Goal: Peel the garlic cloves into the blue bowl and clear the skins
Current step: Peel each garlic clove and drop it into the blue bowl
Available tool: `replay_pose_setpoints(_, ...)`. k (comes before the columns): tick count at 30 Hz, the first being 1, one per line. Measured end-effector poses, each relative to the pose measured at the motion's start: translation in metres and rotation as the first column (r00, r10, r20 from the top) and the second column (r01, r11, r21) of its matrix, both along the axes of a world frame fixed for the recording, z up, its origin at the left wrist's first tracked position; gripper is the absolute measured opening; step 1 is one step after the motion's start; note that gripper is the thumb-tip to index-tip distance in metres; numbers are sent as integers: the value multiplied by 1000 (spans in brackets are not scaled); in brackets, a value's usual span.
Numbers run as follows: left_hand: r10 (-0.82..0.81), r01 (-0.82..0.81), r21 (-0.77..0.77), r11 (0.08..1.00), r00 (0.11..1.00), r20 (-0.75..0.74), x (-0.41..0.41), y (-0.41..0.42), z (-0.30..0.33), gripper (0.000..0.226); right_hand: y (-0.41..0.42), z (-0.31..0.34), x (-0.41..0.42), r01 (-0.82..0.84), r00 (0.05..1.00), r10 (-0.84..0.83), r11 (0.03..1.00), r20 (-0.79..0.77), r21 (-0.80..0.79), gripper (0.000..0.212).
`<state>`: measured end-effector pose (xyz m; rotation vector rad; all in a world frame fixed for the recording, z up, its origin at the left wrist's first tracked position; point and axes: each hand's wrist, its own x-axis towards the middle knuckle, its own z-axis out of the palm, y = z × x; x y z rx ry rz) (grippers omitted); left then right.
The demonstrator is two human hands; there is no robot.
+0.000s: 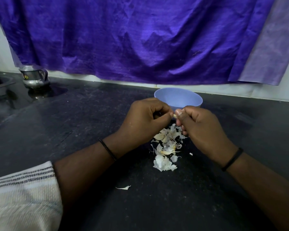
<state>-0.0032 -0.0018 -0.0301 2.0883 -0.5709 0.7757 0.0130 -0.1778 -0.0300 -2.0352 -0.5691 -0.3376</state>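
Peeling is the step in hand: left hand (pixel 145 117) and right hand (pixel 202 125) meet in front of the round pale-blue plastic bowl (pixel 187 101), both pinching one small pale garlic clove (pixel 175 115) between thumbs and fingertips; the clove is mostly hidden, so remaining skin cannot be judged; next move likely calls for stripping it, then dropping it into the bowl just beyond; papery white garlic skins (pixel 165 147) lie heaped on the black stone counter (pixel 90 130) below the hands, uncleared.
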Motion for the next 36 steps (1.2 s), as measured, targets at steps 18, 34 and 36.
replay_pose_setpoints(18,-102,-8,-369,929,955,-278,-1,-16,-7,9,3,-5,2,61,991,-56,997,123,-36,30)
replay_pose_setpoints(34,8,-65,-302,951,982,-188,-2,-19,-9,14,3,-2,1,59,974,-39,995,224,-84,29)
replay_pose_setpoints(36,-7,-57,-325,944,981,-193,-1,-19,-9,13,3,-1,0,45,979,-33,997,200,-57,30)
